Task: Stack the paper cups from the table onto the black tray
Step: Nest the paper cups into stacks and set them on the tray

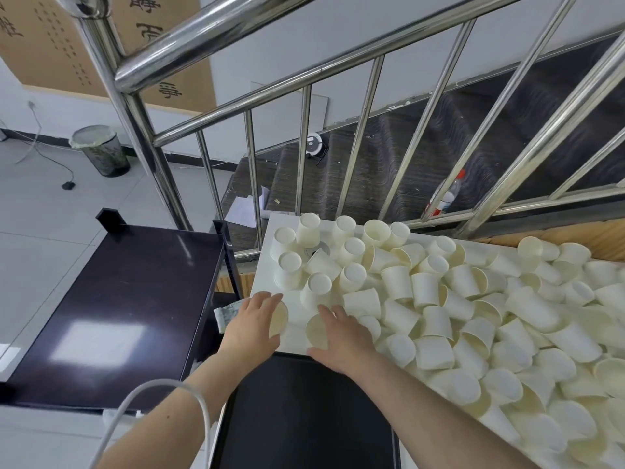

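Cups (436, 299) heaped across white desk (267, 265), thickest toward its right edge. Black tray (304, 418) against desk's near edge, bare. Left hand (252, 321) at desk's near left corner, fingers curled round one cup (279, 319) lying on its side. Right hand (341, 336) just beside, fingers wrapped over another cup (316, 330), mouth facing left.

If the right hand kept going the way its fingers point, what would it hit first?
Probably the upright cups just ahead. The right hand already lies over a tipped cup, fingers pointing away from the tray up the table. Depth is unclear.
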`<state>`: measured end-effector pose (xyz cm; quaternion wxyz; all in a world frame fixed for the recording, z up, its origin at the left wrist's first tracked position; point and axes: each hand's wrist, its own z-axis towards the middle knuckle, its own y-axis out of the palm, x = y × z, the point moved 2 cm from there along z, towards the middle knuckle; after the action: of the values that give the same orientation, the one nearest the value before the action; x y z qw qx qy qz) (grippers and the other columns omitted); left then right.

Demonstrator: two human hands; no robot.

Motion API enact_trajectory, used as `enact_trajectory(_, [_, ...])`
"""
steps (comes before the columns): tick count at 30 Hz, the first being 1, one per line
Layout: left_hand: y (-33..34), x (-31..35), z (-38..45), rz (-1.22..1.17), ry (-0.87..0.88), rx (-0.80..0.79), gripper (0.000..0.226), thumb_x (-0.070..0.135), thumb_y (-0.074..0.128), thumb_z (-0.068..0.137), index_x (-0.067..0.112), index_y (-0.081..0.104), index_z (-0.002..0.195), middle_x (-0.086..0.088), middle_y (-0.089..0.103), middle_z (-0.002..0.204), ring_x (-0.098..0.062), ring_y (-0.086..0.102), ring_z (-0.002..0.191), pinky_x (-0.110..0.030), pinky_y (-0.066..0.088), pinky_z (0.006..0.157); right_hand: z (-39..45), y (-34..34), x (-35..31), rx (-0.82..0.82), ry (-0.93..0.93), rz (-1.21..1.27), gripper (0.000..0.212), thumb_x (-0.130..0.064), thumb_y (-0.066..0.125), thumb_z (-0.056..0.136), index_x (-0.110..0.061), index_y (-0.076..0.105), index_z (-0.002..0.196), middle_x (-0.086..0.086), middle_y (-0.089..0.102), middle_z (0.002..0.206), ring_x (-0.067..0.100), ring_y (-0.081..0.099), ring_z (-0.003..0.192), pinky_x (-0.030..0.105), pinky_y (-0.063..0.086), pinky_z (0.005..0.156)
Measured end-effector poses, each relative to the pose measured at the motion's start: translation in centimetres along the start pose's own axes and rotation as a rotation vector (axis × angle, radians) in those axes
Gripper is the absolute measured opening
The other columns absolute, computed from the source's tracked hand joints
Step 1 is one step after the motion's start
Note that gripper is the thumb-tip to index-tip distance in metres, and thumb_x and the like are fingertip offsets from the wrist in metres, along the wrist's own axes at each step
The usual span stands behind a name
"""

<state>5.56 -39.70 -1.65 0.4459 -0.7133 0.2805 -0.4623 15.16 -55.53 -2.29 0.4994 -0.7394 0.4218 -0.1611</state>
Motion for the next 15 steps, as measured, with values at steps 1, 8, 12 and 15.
enact_trajectory(1, [-0.1, -0.2, -0.4, -0.006, 0.011, 0.001, 0.073, 0.024, 0.061, 0.084, 0.027, 0.025, 0.147, 0.008, 0.029, 0.147, -0.017, 0.029, 0.134, -0.031, 0.05, 0.089, -0.1, 0.0, -0.2, 0.018, -0.022, -0.009, 0.078, -0.045, 0.058, 0.089, -0.023, 0.015, 0.151, 0.003, 0.028, 0.149, 0.029, 0.044, 0.124, 0.038, 0.047, 0.093])
enact_trajectory(8, [0.2, -1.0, -3.0, -0.059, 0.024, -0.06, 0.08, 0.031, 0.066, 0.08, 0.029, 0.023, 0.148, 0.01, 0.031, 0.146, -0.017, 0.031, 0.133, -0.033, 0.047, 0.096, -1.3, 0.1, -1.0, 0.076, -0.152, 0.11, 0.074, -0.033, 0.06, 0.084, -0.025, 0.024, 0.148, -0.003, 0.031, 0.141, 0.023, 0.044, 0.123, 0.037, 0.048, 0.093])
enact_trajectory(12, [0.9, -1.5, -4.4, -0.043, 0.011, -0.103, 0.081, 0.036, 0.067, 0.08, 0.026, 0.025, 0.149, 0.009, 0.032, 0.145, -0.014, 0.032, 0.133, -0.031, 0.046, 0.096, -2.7, 0.9, -1.4, 0.004, -0.27, 0.137, 0.078, -0.032, 0.062, 0.084, -0.023, 0.022, 0.15, -0.004, 0.027, 0.145, 0.021, 0.036, 0.131, 0.036, 0.043, 0.101])
enact_trajectory(15, [1.4, -1.6, -5.1, -0.05, 0.015, -0.126, 0.082, 0.037, 0.068, 0.08, 0.025, 0.026, 0.149, 0.011, 0.032, 0.144, -0.012, 0.032, 0.132, -0.028, 0.045, 0.097, -3.4, 1.8, -1.7, -0.02, -0.318, 0.16, 0.08, -0.035, 0.064, 0.085, -0.022, 0.022, 0.151, -0.004, 0.027, 0.145, 0.019, 0.032, 0.134, 0.035, 0.04, 0.106])
